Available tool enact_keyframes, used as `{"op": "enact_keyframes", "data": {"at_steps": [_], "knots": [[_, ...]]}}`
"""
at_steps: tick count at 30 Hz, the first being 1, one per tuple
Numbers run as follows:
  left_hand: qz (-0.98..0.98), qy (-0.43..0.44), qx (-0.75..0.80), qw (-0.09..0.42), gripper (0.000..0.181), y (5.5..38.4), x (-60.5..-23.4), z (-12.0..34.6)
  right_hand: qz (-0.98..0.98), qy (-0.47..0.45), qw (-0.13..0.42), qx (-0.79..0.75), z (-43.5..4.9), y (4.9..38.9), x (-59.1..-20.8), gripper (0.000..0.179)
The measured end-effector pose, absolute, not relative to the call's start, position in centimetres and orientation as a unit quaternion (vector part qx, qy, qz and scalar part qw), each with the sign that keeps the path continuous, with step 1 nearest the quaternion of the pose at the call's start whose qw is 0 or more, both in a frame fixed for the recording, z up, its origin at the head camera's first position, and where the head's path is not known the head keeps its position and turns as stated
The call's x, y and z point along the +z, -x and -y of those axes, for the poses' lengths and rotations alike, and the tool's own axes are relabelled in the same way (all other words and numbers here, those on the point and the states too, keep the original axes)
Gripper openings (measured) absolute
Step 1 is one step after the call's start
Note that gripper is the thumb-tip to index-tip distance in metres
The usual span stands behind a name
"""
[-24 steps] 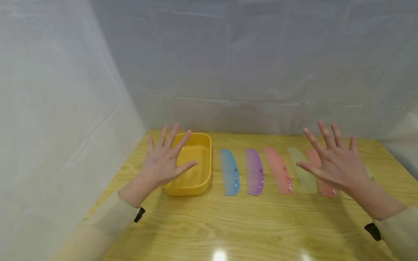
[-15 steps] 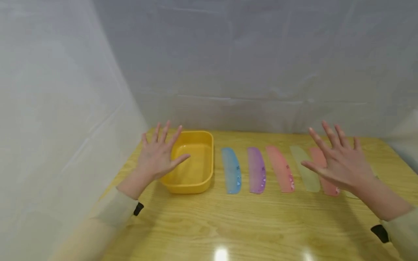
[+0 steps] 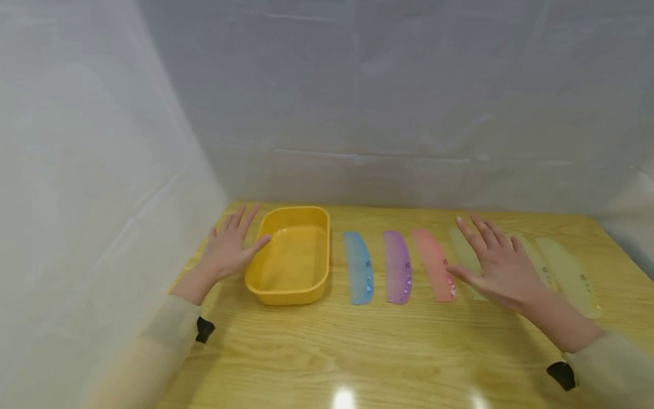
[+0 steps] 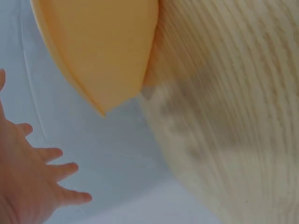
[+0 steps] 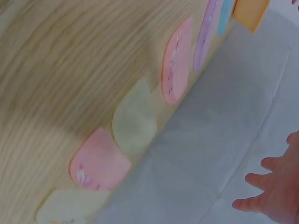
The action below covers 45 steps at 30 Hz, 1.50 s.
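My left hand [image 3: 225, 250] is open, fingers spread, at the left side of a yellow plastic basin [image 3: 327, 255]; its thumb overlaps the rim in the head view. My right hand [image 3: 503, 270], open and holding nothing, is over the right part of a row of combs. From the left lie a blue comb [image 3: 360, 267], a purple comb [image 3: 398, 267], a pink comb [image 3: 434, 266] and a pale green comb [image 3: 464, 247] partly behind my hand. The right wrist view shows a second pink comb [image 5: 98, 161] and another pale green comb [image 5: 70, 205].
The wooden table [image 3: 317, 352] runs up to a grey-white sheet [image 3: 357, 102] at the back. Another pale sheet [image 3: 87, 170] stands along the left side. Light glares off the table's near part.
My left hand has moved left, away from over the basin. My right hand has shifted left and lower over the combs. The basin and combs stay in place.
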<state>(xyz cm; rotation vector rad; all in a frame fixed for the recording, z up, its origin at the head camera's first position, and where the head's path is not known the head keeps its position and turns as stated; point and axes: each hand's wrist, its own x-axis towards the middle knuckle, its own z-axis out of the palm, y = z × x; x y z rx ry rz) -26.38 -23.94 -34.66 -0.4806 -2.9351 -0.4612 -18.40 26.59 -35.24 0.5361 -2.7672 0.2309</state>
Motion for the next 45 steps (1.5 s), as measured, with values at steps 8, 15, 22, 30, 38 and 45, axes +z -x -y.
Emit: {"op": "enact_keyframes", "data": {"at_steps": [8, 15, 22, 30, 38, 45], "knots": [[0.942, 0.187, -0.279, 0.007, 0.078, 27.0, -36.1, 25.9, 0.964, -0.206, 0.116, 0.121, -24.6, 19.4, -36.5, 0.084], [0.919, 0.194, -0.342, -0.021, 0.08, 27.4, -36.9, 26.8, 0.963, -0.195, 0.075, 0.169, -23.2, 20.5, -36.6, 0.082], [0.889, 0.211, -0.404, -0.047, 0.078, 27.9, -37.7, 27.5, 0.959, -0.171, 0.036, 0.224, -21.5, 22.0, -36.5, 0.084], [0.86, 0.21, -0.453, -0.109, 0.075, 27.7, -38.4, 28.3, 0.953, -0.189, 0.028, 0.234, -18.9, 23.7, -36.9, 0.09], [0.848, 0.181, -0.477, -0.145, 0.075, 27.5, -39.0, 28.4, 0.938, -0.199, 0.006, 0.283, -16.3, 24.4, -38.2, 0.092], [0.842, 0.193, -0.483, -0.143, 0.075, 27.7, -39.2, 28.2, 0.921, -0.192, -0.033, 0.336, -14.8, 24.4, -39.4, 0.09]]}}
